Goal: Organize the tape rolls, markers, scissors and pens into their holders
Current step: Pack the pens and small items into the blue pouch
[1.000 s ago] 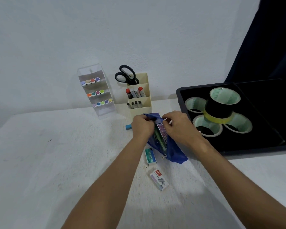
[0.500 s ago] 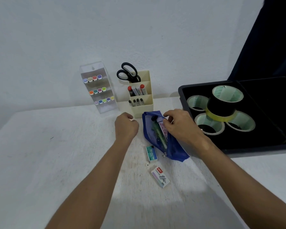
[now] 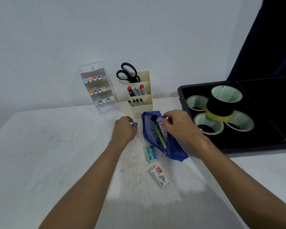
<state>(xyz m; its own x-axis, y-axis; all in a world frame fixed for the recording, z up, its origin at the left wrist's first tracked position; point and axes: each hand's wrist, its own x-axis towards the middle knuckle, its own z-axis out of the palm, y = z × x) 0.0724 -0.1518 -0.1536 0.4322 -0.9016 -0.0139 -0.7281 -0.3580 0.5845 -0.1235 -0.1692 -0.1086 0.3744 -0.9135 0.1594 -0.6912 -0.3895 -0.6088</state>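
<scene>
A blue zip pouch (image 3: 175,151) lies open on the white table with green pens (image 3: 158,134) and a pink box inside. My right hand (image 3: 180,126) pinches the pouch's upper right edge, holding it open. My left hand (image 3: 125,129) is just left of the pouch, its fingers curled on a small blue item (image 3: 134,123) on the table. Behind stand a cream holder (image 3: 143,103) with black scissors (image 3: 127,73), markers and pens, and a clear rack (image 3: 97,90) of coloured markers. Tape rolls (image 3: 221,103) sit in a black tray (image 3: 182,90) at right.
Two small staple boxes lie in front of the pouch: a teal one (image 3: 151,153) and a white one (image 3: 160,178). A dark curtain (image 3: 271,47) hangs at the far right. The white wall stands close behind the holders.
My left hand let go of the pouch, moved left and closed its fingers on the small blue item. My right hand stayed on the pouch's edge.
</scene>
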